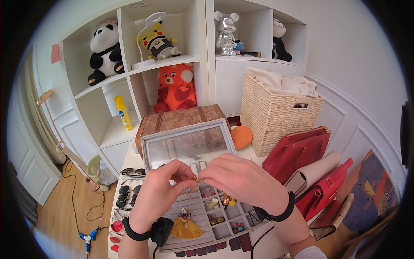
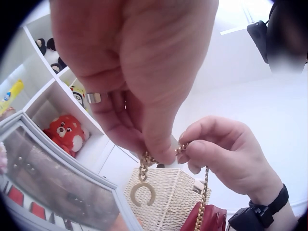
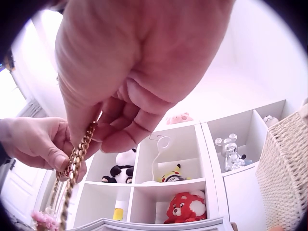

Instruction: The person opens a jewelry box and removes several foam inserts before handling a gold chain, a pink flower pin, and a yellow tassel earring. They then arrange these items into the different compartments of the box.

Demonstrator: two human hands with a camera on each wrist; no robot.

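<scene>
Both hands meet over the open jewelry box [image 1: 144, 152] in the head view. My left hand [image 1: 161, 185] pinches one part of a gold chain [image 2: 144, 168], thumb against fingers. A C-shaped gold pendant [image 2: 143, 185] dangles below it in the left wrist view. Close beside it, my right hand [image 1: 239, 175] pinches another part between thumb and fingertips. Thick gold links hang down from the right fingers in the right wrist view. Under the hands lie a yellow tassel ornament [image 1: 187, 228] on the ring rolls and small jewelry [image 1: 227, 200] in the compartments.
Left of the box are several pairs of sunglasses [image 1: 123, 195]. Behind its raised glass lid stands a brown patterned trunk [image 1: 181, 123]. To the right are a woven basket [image 1: 258, 112] and a red handbag [image 1: 295, 151] beside other bags. White shelves [image 1: 202, 56] with plush toys stand behind.
</scene>
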